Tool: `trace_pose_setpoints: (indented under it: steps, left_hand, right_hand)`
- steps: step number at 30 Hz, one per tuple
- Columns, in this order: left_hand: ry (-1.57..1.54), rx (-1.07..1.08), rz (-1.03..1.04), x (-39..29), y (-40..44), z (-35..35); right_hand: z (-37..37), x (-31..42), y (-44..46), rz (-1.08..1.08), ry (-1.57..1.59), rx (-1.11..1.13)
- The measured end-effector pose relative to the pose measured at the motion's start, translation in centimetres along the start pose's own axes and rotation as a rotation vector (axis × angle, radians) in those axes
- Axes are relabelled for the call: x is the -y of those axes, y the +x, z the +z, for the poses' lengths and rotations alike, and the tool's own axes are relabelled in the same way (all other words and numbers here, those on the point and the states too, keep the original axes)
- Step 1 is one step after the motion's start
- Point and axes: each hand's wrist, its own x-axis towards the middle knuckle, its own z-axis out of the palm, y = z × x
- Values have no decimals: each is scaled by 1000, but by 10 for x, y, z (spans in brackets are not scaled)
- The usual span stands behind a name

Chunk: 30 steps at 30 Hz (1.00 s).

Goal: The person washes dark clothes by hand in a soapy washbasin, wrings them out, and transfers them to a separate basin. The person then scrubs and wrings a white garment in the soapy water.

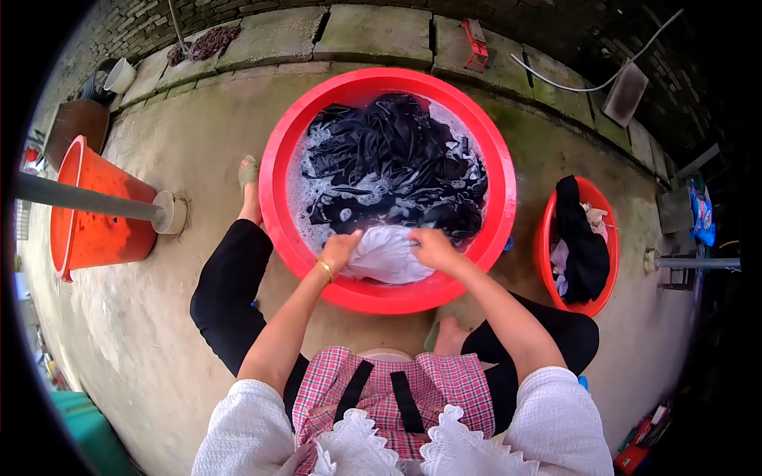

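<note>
A big red washtub (274,190) stands between my knees, holding soapy water and a heap of dark clothes (389,151). At its near side a wet white cloth (387,255) is stretched between my hands, its garment kind unclear. My left hand (340,251), with a gold bracelet at the wrist, grips the cloth's left edge with curled fingers. On the other side, my right hand (434,250) is closed on the cloth's right edge. Foam floats around the dark clothes, and the white cloth's lower part rests against the tub's near inner wall.
Right of the tub, a smaller red basin (542,250) holds black and pale clothes (583,246). An orange bucket (111,210) stands at left behind a grey pole (87,196). Stone slabs (373,36), a small red stool (475,46) and a pale hose (603,83) lie along the back.
</note>
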Motion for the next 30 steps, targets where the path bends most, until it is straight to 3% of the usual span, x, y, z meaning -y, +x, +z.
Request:
trace_pose_setpoints:
  steps: [1, 2, 3, 4, 6, 7, 8, 10, 14, 15, 16, 18, 19, 21, 22, 24, 25, 27, 28, 30]
  left_hand:
    - [-162, 66, -108, -19, -8, 1]
    - [-324, 130, -211, -32, -12, -2]
    - [-234, 153, -72, -36, -13, -6]
    - [-232, 149, -77, -43, -16, -14]
    - [-175, 324, -80, -60, -23, -35]
    - [-204, 403, -122, -70, -29, -49]
    - [-201, 400, -123, -76, -34, -61]
    - [-39, 551, -25, -89, -47, -81]
    - [363, 640, -111, -87, -58, -101]
    - [415, 732, -195, -81, -54, -104]
    - [415, 729, -192, -70, -52, -104]
    - [1037, 636, 157, -46, -44, -103]
    - [1038, 633, 160, -36, -39, -102]
    - [1175, 439, 433, -22, -29, -99]
    - [1175, 439, 434, -26, -27, -97]
    - [1097, 331, 437, -36, -13, -93]
    - [1131, 345, 519, -40, -6, -94]
    - [1205, 400, 456, -43, 8, -99]
    - [1274, 452, 390, -41, 12, -103]
    - [1288, 429, 399, -34, 13, -114]
  right_hand:
    - [15, 5, 16, -180, 113, -104]
    - [25, 23, 30, -262, 263, -63]
    - [28, 40, 41, -345, 412, -21]
    - [27, 48, 50, -347, 418, -17]
    - [23, 59, 64, -111, 331, 484]
    - [21, 55, 65, -137, 218, 522]
    - [15, 49, 65, -140, 220, 522]
    - [-9, 35, 52, -201, -409, 566]
    - [-62, 22, 18, -272, -578, 399]
    - [-69, 18, 5, -404, -598, 266]
    - [-79, 29, -9, -405, -601, 264]
    - [-97, 49, -37, -565, -615, 295]
    - [-96, 53, -47, -664, -545, 313]
    - [-87, 63, -65, -879, -320, 274]
    - [-84, 74, -73, -943, -259, 278]
    - [-65, 81, -82, -905, -129, 416]
    - [-63, 81, -84, -903, -127, 414]
    - [-60, 80, -85, -750, -229, 565]
    - [-61, 72, -83, -749, -222, 569]
    - [-69, 40, -80, -518, -494, 348]
